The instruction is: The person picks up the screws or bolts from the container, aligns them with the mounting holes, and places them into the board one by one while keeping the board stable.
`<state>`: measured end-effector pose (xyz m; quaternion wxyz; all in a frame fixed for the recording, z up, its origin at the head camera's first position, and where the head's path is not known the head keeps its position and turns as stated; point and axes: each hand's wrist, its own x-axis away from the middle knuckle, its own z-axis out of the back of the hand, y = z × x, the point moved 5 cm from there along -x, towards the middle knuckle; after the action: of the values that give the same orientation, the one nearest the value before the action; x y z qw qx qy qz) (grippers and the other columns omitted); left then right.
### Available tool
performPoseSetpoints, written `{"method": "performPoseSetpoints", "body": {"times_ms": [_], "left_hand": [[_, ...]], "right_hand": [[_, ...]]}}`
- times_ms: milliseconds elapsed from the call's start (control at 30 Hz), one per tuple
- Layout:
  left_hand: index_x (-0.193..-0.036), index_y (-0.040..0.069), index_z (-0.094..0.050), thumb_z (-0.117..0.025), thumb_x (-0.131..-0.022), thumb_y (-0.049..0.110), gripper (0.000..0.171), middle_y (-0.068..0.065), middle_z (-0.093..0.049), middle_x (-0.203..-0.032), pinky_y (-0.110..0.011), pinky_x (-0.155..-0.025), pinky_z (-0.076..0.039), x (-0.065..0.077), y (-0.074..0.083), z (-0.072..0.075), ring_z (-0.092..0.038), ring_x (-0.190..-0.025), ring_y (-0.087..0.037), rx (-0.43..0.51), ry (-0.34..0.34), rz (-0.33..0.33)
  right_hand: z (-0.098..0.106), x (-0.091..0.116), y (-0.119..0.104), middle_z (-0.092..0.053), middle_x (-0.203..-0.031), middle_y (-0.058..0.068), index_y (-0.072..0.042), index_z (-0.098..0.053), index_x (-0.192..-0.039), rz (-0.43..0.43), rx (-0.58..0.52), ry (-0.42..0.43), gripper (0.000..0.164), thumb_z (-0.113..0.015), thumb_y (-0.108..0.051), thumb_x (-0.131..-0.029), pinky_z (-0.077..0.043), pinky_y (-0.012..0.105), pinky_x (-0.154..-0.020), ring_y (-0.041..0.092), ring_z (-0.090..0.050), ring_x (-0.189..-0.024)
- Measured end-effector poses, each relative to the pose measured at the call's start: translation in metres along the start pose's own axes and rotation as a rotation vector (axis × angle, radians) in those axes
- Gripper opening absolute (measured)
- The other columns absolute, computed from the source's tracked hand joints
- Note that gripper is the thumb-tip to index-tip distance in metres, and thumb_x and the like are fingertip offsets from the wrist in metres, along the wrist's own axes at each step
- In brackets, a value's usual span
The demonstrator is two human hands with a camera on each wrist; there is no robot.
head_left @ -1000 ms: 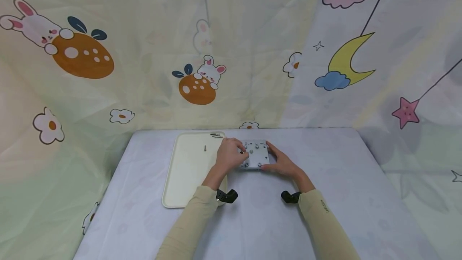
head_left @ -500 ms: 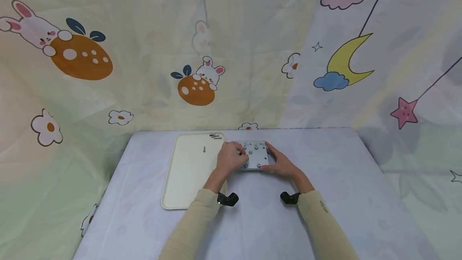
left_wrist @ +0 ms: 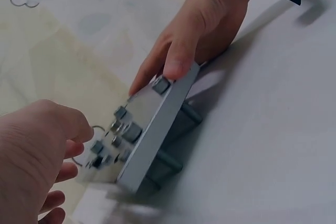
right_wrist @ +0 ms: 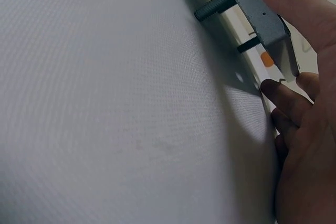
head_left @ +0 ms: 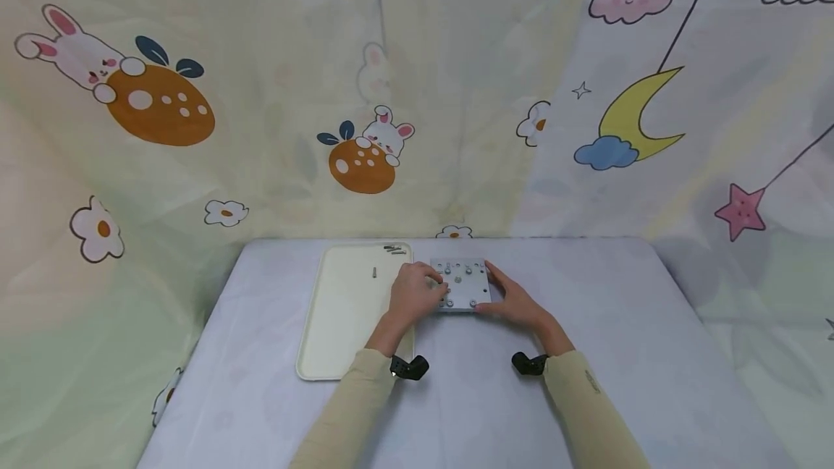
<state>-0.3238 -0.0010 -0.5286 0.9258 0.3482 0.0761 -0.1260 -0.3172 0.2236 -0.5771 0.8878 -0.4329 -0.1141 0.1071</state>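
A grey metal plate [head_left: 464,288] with several bolts standing in its top lies right of the tray; threaded shanks [right_wrist: 215,6] stick out of its underside. My right hand [head_left: 516,302] grips the plate's right end, thumb on the near edge and fingers round the far corner. At the left end is my left hand [head_left: 414,292], its fingers bent and the thumb and index tips right beside a small bolt [left_wrist: 97,147]. In the left wrist view, the left hand [left_wrist: 39,156] partly blurs with the bolts; I cannot tell whether it pinches one.
A cream tray [head_left: 339,331] lies left of the plate, partly under the left forearm. Several loose bolts [head_left: 394,248] rest at its far right corner and a single bolt [head_left: 374,272] lies nearby. Behind the white-covered table [head_left: 495,396] hangs a cartoon-printed cloth [head_left: 456,165].
The head view has shifted slightly. My left fingers have moved a little at the plate's left end, and the dark spot beside them no longer shows. The right hand keeps its grip.
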Motion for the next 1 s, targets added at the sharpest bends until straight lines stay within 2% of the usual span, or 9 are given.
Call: {"method": "performPoseSetpoints", "body": {"times_ms": [133, 267, 333, 467, 567, 733, 867, 1000], "left_hand": [[-0.082, 0.02, -0.077, -0.072, -0.08, 0.035, 0.015, 0.003, -0.068, -0.099, -0.037, -0.079, -0.049, 0.005, -0.015, 0.008, -0.056, -0.103, -0.021, 0.013, 0.001, 0.049], [-0.083, 0.019, -0.077, -0.072, -0.079, 0.034, 0.016, 0.001, -0.068, -0.1, -0.037, -0.078, -0.05, 0.013, -0.031, 0.017, -0.057, -0.103, -0.022, -0.035, -0.004, 0.088], [-0.083, 0.018, -0.077, -0.073, -0.079, 0.032, 0.015, -0.001, -0.068, -0.1, -0.038, -0.075, -0.051, 0.015, -0.038, 0.024, -0.058, -0.102, -0.024, -0.045, 0.001, 0.094], [-0.085, 0.017, -0.077, -0.073, -0.08, 0.031, 0.015, -0.002, -0.068, -0.1, -0.038, -0.074, -0.051, 0.012, -0.049, 0.035, -0.059, -0.102, -0.025, -0.069, 0.026, 0.084], [-0.086, 0.016, -0.078, -0.072, -0.08, 0.029, 0.015, -0.004, -0.069, -0.101, -0.037, -0.07, -0.052, 0.01, -0.057, 0.043, -0.059, -0.103, -0.027, -0.078, 0.055, 0.084], [-0.086, 0.013, -0.077, -0.073, -0.079, 0.025, 0.014, -0.006, -0.068, -0.104, -0.04, -0.064, -0.053, 0.011, -0.072, 0.058, -0.06, -0.101, -0.03, -0.098, 0.132, 0.102], [-0.088, 0.011, -0.077, -0.074, -0.079, 0.024, 0.016, -0.008, -0.066, -0.107, -0.043, -0.067, -0.052, 0.012, -0.083, 0.068, -0.059, -0.097, -0.031, -0.114, 0.197, 0.127], [-0.09, 0.011, -0.077, -0.074, -0.079, 0.025, 0.018, -0.009, -0.066, -0.108, -0.042, -0.068, -0.052, 0.013, -0.092, 0.071, -0.059, -0.097, -0.032, -0.133, 0.234, 0.162]], "right_hand": [[-0.003, -0.003, -0.001, -0.033, -0.153, 0.015, -0.018, -0.012, -0.157, 0.001, -0.014, 0.013, 0.115, -0.082, -0.049, -0.072, -0.014, 0.054, -0.112, 0.032, -0.021, -0.143], [-0.01, -0.001, 0.0, -0.031, -0.154, 0.015, -0.019, -0.011, -0.157, -0.015, -0.022, -0.018, 0.117, -0.082, -0.051, -0.071, -0.014, 0.054, -0.112, 0.032, -0.019, -0.144], [-0.011, 0.0, 0.001, -0.031, -0.154, 0.014, -0.02, -0.009, -0.157, -0.02, -0.016, -0.033, 0.118, -0.081, -0.053, -0.071, -0.014, 0.054, -0.113, 0.031, -0.019, -0.144], [-0.005, 0.001, 0.0, -0.031, -0.154, 0.016, -0.02, -0.01, -0.157, -0.001, -0.015, 0.005, 0.117, -0.082, -0.052, -0.071, -0.016, 0.055, -0.112, 0.033, -0.021, -0.143], [-0.003, 0.0, -0.001, -0.03, -0.154, 0.017, -0.02, -0.009, -0.157, 0.013, -0.016, 0.009, 0.117, -0.082, -0.051, -0.072, -0.016, 0.055, -0.112, 0.034, -0.02, -0.143], [-0.005, 0.0, 0.0, -0.024, -0.157, 0.016, -0.022, -0.006, -0.158, -0.001, -0.008, -0.032, 0.118, -0.08, -0.055, -0.072, -0.014, 0.053, -0.113, 0.033, -0.015, -0.145], [-0.003, -0.001, 0.0, -0.024, -0.157, 0.016, -0.022, -0.007, -0.157, -0.01, 0.0, -0.016, 0.118, -0.08, -0.055, -0.071, -0.013, 0.054, -0.113, 0.033, -0.015, -0.145], [-0.002, -0.003, 0.001, -0.027, -0.156, 0.017, -0.022, -0.009, -0.157, -0.001, -0.016, -0.009, 0.117, -0.081, -0.053, -0.071, -0.013, 0.055, -0.112, 0.034, -0.016, -0.145]]}}
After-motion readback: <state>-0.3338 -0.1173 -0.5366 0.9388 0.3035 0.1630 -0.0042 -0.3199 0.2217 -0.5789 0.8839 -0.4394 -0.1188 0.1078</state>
